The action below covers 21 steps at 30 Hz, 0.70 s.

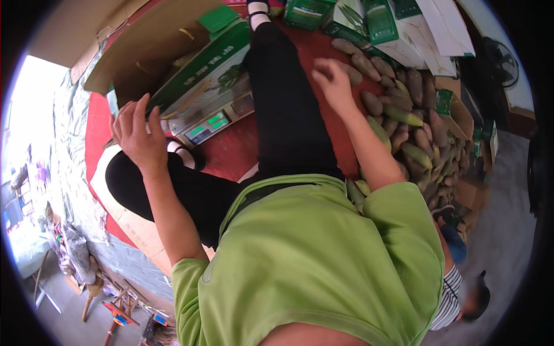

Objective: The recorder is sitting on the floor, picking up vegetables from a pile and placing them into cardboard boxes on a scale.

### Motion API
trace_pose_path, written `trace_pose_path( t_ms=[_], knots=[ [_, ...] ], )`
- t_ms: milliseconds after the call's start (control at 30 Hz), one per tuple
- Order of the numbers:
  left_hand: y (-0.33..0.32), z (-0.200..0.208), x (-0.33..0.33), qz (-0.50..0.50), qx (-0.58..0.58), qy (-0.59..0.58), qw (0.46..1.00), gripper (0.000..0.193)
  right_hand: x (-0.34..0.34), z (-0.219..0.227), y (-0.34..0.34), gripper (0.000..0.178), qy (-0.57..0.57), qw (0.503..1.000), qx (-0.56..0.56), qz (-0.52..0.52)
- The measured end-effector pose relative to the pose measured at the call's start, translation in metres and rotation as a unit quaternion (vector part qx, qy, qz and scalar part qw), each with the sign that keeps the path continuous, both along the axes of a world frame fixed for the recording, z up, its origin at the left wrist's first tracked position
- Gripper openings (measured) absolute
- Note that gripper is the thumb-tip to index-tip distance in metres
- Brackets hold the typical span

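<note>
My left hand (140,137) is raised beside the near left corner of an open cardboard carton (199,75), its fingers spread and nothing in them. The carton has a green and white printed side and stands on a digital scale (214,122) with lit green displays. Whatever lies in the carton is mostly hidden by its walls and flaps. On the other side of my leg, my right hand (333,86) hovers at the edge of a pile of long root vegetables (412,132), some green like radishes, others brownish. Its fingers are loosely bent and apart, and I see nothing held.
Green and white cartons (384,26) stand behind the pile. A small open box (453,104) sits at its right. My leg (283,104) stretches between scale and pile over the red floor covering (231,150). Another person in a striped top (453,297) is at the lower right.
</note>
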<state>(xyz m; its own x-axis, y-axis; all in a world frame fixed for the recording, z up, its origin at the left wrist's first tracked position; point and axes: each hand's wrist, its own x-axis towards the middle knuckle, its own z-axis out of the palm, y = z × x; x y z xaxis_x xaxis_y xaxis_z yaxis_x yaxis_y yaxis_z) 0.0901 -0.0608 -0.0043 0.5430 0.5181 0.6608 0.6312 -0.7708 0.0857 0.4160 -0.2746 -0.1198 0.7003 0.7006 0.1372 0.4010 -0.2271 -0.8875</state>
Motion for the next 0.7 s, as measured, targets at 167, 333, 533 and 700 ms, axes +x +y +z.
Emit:
trace_pose_path(
  t_ms=[167,333,533,700],
  knots=[
    [0.003,-0.006,0.0,-0.021,-0.032,-0.035,0.999,0.032,-0.032,-0.154,-0.2,0.029,-0.088,0.866,-0.483,0.096],
    [0.007,-0.002,-0.008,-0.025,0.032,-0.038,0.998,0.028,-0.128,-0.209,-0.313,0.016,0.069,0.831,-0.514,0.199],
    [0.02,-0.015,-0.02,0.016,0.084,-0.006,0.996,0.028,-0.133,-0.182,-0.292,0.017,0.101,0.82,-0.552,0.113],
    [0.027,-0.02,-0.023,0.011,0.097,0.008,0.995,0.029,-0.085,-0.149,-0.252,0.019,-0.166,0.867,-0.415,0.221]
  ],
)
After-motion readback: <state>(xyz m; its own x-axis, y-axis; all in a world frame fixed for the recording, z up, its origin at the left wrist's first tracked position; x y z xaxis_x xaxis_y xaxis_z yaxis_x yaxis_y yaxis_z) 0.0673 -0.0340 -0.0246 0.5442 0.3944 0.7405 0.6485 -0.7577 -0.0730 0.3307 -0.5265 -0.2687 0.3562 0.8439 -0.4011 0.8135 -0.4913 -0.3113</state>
